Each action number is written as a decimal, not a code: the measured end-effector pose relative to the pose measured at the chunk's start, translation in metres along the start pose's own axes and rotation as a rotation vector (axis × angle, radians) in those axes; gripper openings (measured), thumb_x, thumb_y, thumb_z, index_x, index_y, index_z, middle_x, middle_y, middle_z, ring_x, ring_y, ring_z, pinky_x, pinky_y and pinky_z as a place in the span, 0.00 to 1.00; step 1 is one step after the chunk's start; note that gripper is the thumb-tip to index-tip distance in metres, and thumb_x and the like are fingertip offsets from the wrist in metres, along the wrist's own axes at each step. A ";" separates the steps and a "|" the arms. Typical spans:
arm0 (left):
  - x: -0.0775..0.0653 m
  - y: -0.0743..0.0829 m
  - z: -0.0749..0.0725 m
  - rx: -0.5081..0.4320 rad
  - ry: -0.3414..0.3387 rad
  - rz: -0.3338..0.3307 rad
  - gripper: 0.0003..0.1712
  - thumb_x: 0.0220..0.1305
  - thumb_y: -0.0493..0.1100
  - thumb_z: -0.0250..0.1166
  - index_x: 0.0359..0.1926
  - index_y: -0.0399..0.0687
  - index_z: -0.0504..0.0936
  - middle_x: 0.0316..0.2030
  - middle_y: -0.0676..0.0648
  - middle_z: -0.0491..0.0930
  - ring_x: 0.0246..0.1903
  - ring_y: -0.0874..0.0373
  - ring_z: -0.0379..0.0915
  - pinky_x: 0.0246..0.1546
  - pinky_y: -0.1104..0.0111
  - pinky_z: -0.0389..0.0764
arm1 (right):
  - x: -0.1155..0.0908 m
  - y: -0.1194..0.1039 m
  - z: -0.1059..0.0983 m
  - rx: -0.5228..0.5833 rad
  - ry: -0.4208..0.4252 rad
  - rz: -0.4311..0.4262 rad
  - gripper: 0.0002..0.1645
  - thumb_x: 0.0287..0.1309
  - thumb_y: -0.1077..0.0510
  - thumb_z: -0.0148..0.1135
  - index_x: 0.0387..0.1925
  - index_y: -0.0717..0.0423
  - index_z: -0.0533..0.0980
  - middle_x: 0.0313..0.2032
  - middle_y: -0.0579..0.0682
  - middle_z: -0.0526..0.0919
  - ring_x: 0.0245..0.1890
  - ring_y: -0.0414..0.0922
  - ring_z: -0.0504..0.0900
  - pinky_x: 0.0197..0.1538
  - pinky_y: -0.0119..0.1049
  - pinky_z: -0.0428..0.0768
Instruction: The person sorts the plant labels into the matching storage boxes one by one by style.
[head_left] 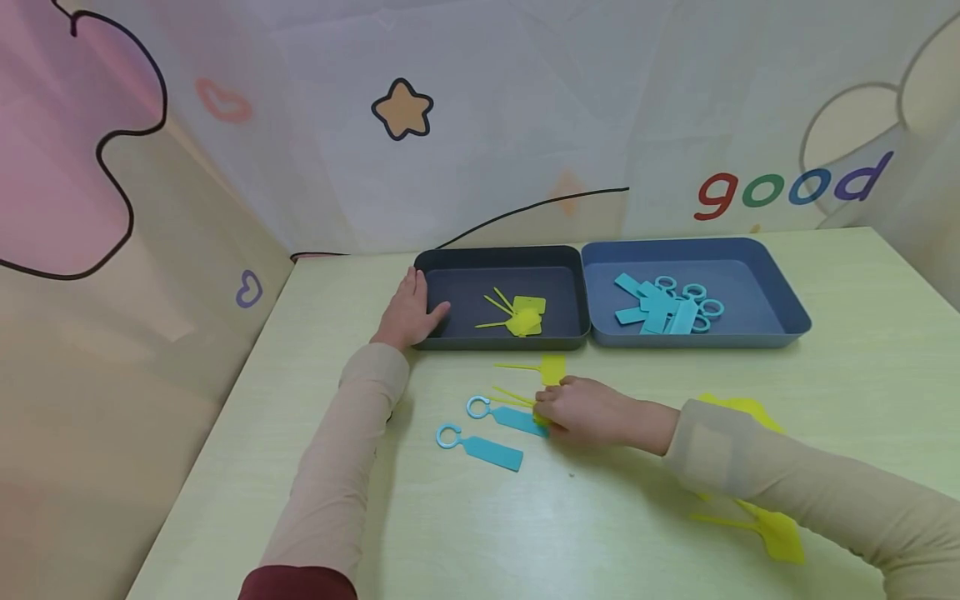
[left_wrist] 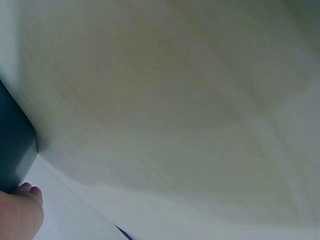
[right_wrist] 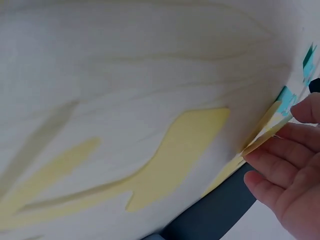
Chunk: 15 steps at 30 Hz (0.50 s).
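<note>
My left hand [head_left: 407, 312] rests on the left rim of the dark tray [head_left: 502, 342], fingers extended along it and thumb reaching over the edge. Several yellow tags [head_left: 527, 321] with thin stems lie inside that tray. Over the table in front of it, my right hand [head_left: 588, 410] pinches a yellow tag [right_wrist: 265, 132] between thumb and fingers, its stem pointing left in the head view. Just behind the hand lies another yellow tag [head_left: 553, 369]. A blue ring tag [head_left: 517, 419] passes close by the fingertips, and a second blue ring tag [head_left: 492, 452] lies nearer me.
The blue-grey tray [head_left: 697, 340] on the right contains several blue ring tags [head_left: 660, 308]. More yellow tags [head_left: 780, 533] lie on the table [head_left: 480, 533] around my right forearm, which partly hides them. A printed curtain [head_left: 495, 125] stands behind the trays.
</note>
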<state>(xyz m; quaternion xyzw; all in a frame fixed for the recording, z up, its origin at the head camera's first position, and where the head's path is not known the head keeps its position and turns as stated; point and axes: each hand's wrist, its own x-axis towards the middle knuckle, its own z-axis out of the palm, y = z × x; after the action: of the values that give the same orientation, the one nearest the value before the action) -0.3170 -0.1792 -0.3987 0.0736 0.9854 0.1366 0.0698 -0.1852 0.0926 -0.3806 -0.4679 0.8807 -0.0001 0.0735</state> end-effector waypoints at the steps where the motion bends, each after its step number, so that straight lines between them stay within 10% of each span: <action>1: 0.000 0.000 0.000 0.000 0.001 0.002 0.47 0.64 0.62 0.40 0.67 0.34 0.33 0.68 0.38 0.30 0.68 0.47 0.29 0.67 0.59 0.43 | 0.000 0.000 0.000 0.010 0.003 -0.001 0.03 0.51 0.59 0.59 0.30 0.53 0.77 0.40 0.50 0.82 0.36 0.45 0.78 0.43 0.38 0.75; 15: 0.000 -0.001 -0.001 0.007 0.010 0.012 0.47 0.64 0.62 0.40 0.67 0.34 0.33 0.68 0.38 0.30 0.68 0.47 0.29 0.67 0.59 0.43 | -0.003 0.007 -0.017 -0.082 0.157 0.083 0.06 0.46 0.65 0.61 0.30 0.56 0.79 0.22 0.48 0.81 0.17 0.41 0.74 0.19 0.27 0.69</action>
<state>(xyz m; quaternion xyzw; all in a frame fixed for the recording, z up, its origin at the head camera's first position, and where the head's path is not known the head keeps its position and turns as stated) -0.3175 -0.1804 -0.3986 0.0790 0.9858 0.1339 0.0636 -0.1911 0.0976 -0.3634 -0.4320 0.9017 0.0024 -0.0150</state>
